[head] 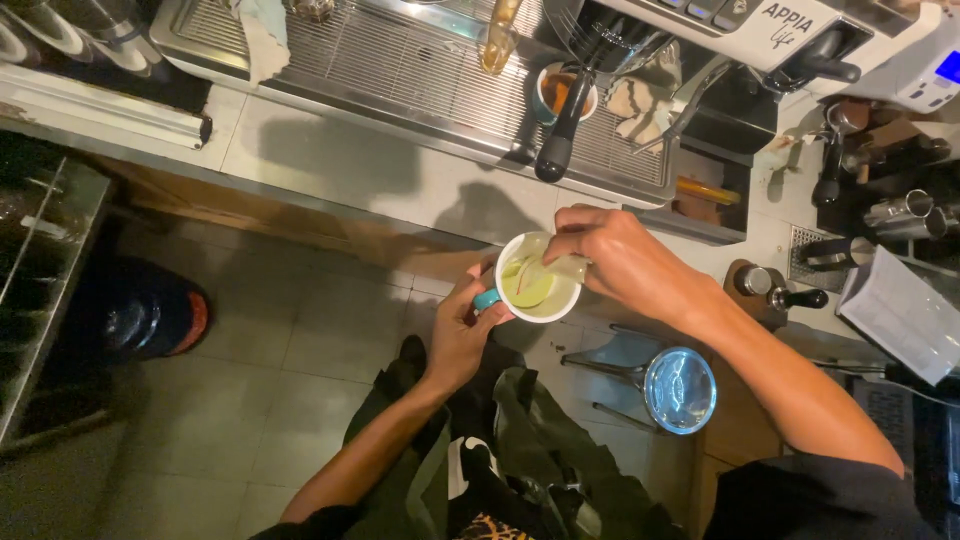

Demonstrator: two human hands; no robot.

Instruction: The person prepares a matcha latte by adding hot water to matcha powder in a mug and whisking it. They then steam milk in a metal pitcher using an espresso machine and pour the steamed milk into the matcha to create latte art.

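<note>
Roughly centred between both hands: a white cup [537, 291] with a teal handle, holding pale green-white liquid, carried in the air in front of the counter edge rather than set down. Left hand [462, 330] closed around the handle side, thumb and fingers gripping the teal handle from below-left. Right hand [610, 255] above and to the right of the rim, fingertips pinched on a thin pale piece, a paper or wrapper by the look, that dips into the cup; cannot tell exactly what it is. Judgement: keep the left grip level so the liquid stays off the rim, and work the pinched piece slowly near the cup wall to avoid splashing. Beyond the right hand, a drip tray [420, 75] of an espresso machine with a portafilter handle [560, 130] over it. Below the right forearm, a steel pitcher [680, 390], well apart from the cup.
</note>
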